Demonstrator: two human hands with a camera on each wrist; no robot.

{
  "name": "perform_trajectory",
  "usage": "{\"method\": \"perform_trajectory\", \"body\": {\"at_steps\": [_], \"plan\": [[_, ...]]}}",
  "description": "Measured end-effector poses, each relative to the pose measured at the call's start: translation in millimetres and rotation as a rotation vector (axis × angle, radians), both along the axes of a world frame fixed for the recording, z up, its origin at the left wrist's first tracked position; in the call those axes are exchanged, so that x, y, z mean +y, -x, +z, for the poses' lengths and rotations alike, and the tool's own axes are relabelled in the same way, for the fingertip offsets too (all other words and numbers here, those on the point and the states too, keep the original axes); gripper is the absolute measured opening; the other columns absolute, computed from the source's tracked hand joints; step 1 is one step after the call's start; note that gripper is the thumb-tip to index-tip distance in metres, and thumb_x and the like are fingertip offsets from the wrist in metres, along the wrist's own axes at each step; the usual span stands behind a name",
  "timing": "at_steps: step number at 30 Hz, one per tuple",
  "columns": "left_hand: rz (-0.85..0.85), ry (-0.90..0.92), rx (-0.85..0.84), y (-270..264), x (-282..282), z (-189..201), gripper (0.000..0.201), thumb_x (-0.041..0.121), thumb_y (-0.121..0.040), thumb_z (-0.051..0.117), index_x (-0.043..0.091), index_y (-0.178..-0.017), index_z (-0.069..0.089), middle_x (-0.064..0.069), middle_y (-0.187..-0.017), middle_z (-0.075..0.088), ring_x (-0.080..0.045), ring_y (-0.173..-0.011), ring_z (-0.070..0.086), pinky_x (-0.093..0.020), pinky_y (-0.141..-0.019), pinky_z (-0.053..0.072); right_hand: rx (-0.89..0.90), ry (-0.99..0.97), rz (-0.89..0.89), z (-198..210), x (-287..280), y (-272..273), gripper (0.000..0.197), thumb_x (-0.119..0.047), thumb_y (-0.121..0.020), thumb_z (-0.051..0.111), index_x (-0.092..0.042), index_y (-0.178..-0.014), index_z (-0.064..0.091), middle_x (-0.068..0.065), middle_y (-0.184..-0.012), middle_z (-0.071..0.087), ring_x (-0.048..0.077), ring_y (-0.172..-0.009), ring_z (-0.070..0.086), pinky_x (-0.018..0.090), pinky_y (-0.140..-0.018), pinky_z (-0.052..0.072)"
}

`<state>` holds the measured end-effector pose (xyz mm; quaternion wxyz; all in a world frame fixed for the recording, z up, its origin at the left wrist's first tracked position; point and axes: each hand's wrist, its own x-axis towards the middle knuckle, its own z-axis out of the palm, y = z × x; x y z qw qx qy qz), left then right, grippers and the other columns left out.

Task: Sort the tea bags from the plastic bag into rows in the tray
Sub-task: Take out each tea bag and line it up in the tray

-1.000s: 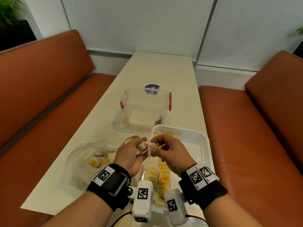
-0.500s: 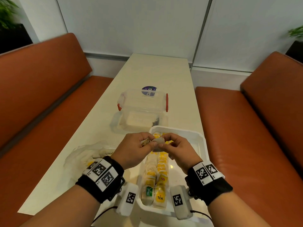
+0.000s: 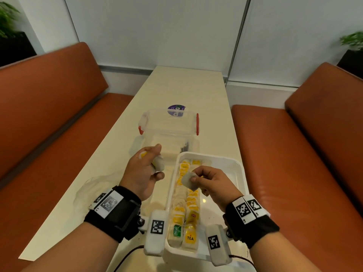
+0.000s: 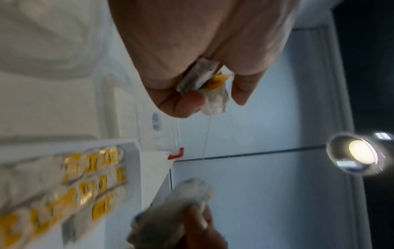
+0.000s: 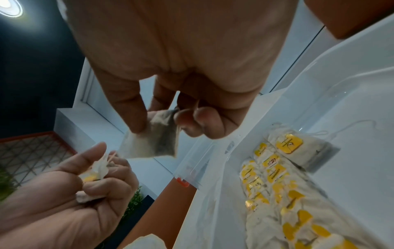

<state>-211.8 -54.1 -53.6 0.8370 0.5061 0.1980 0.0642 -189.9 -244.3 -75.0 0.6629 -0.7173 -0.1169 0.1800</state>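
Centrally, a cream table (image 3: 182,89) runs between orange benches (image 3: 49,107)

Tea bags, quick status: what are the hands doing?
Right hand pinching one tea bag over the tray. Left hand holding several more. Two rows begun. Nothing blocking.

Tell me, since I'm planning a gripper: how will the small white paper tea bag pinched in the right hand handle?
The white paper tea bag probably weighs little: the right hand pinches one corner. It looks limp, hanging unsupported. Likely tearable, being thin paper.
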Motion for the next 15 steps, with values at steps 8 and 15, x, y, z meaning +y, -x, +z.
{"method": "perform_trajectory", "body": {"at_steps": [8,15], "plan": [[0.094,0.507,0.114,7.9,-17.4,-21.9,0.025,0.034,-0.089,0.061,0.015,-0.08,0.048,-0.003,-0.068,0.051,-0.023,-0.069,0.064,-0.034,-0.062,0.055,-0.003,-0.069,0.077,12.4,14.1,1.4,0.005,-0.018,-0.073,0.062,-0.014,-0.075,0.064,0.003,-0.064,0.054,0.013,-0.052,0.035,0.025,-0.05,0.029],[0.137,0.612,0.173,12.5,-28.0,-42.4,0.037,0.049,-0.083,0.062,0.015,-0.085,0.048,-0.015,-0.095,0.057,-0.03,-0.08,0.058,-0.036,-0.062,0.049,-0.029,-0.139,0.119,28.6,21.8,-2.3,0.003,-0.008,-0.08,0.063,-0.011,-0.079,0.063,0.009,-0.067,0.051,0.013,-0.052,0.037,0.025,-0.051,0.031]]}}
